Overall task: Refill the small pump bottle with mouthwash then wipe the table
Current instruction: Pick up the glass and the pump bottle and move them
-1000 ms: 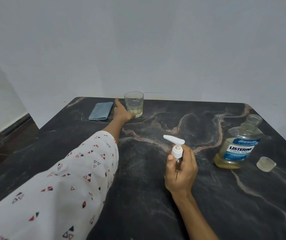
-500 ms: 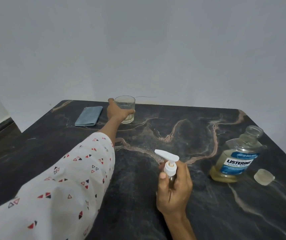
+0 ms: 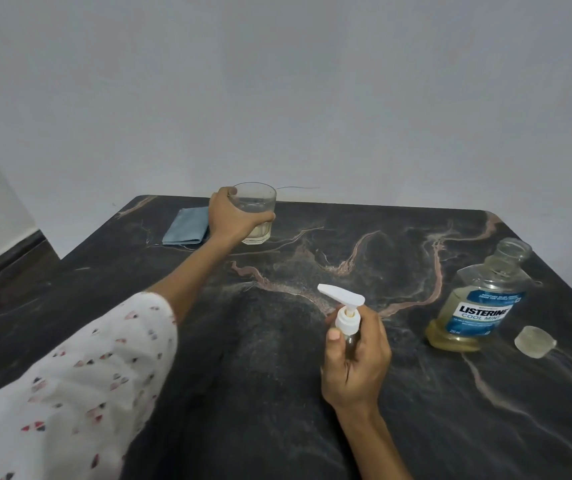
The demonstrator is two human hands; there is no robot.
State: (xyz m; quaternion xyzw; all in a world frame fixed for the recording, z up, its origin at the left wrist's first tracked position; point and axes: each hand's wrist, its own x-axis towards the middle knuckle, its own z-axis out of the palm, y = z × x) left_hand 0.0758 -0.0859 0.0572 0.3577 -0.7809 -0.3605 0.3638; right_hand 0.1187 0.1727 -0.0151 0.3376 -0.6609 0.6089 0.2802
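Note:
My right hand (image 3: 355, 358) grips the small pump bottle (image 3: 346, 317) upright above the middle of the dark marble table (image 3: 277, 393); its white pump head points left, and the bottle body is mostly hidden in my fingers. My left hand (image 3: 232, 216) is wrapped round a clear glass (image 3: 257, 211) at the far edge of the table, with a little pale liquid at its bottom. The open mouthwash bottle (image 3: 478, 303), with a blue label and yellowish liquid, stands at the right. Its clear cap (image 3: 535, 341) lies just right of it.
A folded blue-grey cloth (image 3: 186, 225) lies at the far left of the table, just left of the glass. A plain grey wall stands close behind the table. The floor drops away past the table's left edge.
My left hand went from resting beside the glass to gripping it. The pump bottle stays in my right hand. The camera has tilted, shifting the view.

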